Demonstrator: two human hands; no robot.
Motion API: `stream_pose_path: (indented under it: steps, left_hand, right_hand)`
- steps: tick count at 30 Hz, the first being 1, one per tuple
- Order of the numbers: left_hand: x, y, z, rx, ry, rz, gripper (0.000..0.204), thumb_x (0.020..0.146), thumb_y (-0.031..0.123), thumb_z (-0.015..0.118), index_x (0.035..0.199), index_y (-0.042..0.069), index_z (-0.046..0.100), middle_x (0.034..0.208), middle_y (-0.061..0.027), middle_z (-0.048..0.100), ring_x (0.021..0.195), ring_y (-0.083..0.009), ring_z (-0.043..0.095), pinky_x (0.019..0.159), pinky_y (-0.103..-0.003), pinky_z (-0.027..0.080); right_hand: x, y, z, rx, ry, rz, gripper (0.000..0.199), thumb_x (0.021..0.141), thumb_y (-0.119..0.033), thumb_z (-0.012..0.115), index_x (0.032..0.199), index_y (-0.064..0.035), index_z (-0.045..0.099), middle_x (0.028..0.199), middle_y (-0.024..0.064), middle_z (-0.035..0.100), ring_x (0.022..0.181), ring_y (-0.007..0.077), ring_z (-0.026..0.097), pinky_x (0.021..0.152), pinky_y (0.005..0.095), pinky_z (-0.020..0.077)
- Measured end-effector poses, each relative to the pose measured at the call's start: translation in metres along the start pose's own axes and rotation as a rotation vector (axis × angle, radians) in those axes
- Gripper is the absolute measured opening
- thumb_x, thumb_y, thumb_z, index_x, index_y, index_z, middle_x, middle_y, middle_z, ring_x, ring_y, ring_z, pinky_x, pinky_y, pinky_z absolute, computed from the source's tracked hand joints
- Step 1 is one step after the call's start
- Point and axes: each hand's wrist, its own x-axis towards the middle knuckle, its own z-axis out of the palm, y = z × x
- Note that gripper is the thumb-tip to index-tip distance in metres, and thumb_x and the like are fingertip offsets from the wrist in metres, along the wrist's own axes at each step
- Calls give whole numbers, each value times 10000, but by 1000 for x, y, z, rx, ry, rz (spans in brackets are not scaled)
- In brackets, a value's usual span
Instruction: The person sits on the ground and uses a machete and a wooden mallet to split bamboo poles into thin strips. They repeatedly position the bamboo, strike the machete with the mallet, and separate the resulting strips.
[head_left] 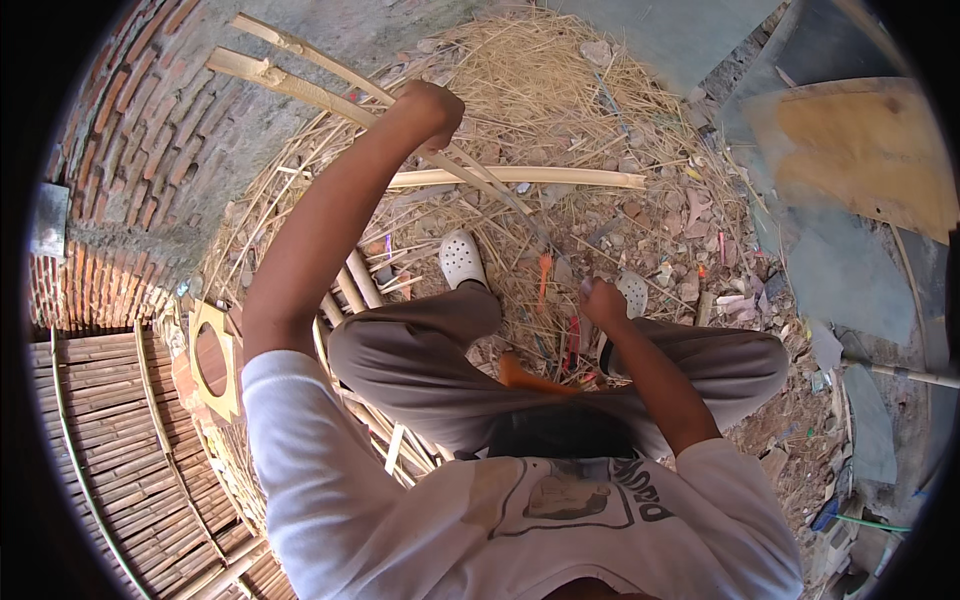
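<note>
Up ahead and to the left, my left hand (430,112) is closed around a split bamboo strip (310,95). Its two pale lengths spread apart toward the upper left, and narrow ends run down to the right past my fist. My right hand (605,302), lower and to the right above my foot, is closed on the handle of what looks like a knife (560,255). The thin grey blade, hard to make out against the rubble, points up and left toward the strip's lower end. Another bamboo strip (520,176) lies across the ground beyond my feet.
Straw-like shavings (540,75) and rubble cover the ground. Bamboo poles (355,285) lie beside my left leg, near a slatted bamboo panel (130,430). A brick wall (150,130) rises at left; a tan sheet (850,150) lies at right. An orange object (530,375) sits between my legs.
</note>
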Motion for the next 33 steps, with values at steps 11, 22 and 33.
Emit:
stream_pose_path:
  steps: [11, 22, 33]
  left_hand:
    - [8, 24, -8, 65, 130, 74, 174, 764, 81, 720, 933, 45, 740, 918, -136, 729, 886, -299, 718, 719, -410, 586]
    - [64, 15, -23, 3, -26, 34, 281, 715, 235, 778, 935, 62, 751, 920, -87, 741, 867, -282, 719, 703, -413, 564]
    - [8, 54, -9, 121, 978, 182, 469, 807, 454, 747, 1188, 191, 677, 1302, -51, 604, 1312, -232, 489, 1138, -568, 225]
  right_hand:
    - [9, 27, 34, 478, -441, 192, 314, 776, -195, 691, 886, 93, 629, 799, 236, 660, 766, 369, 686, 657, 443, 523]
    - [6, -15, 60, 208, -61, 235, 325, 826, -246, 663, 927, 62, 641, 848, 248, 660, 809, 396, 665, 714, 495, 514]
    - [12, -1, 79, 216, -118, 340, 384, 842, -293, 641, 1067, 16, 666, 1023, 238, 686, 1002, 395, 659, 853, 499, 506]
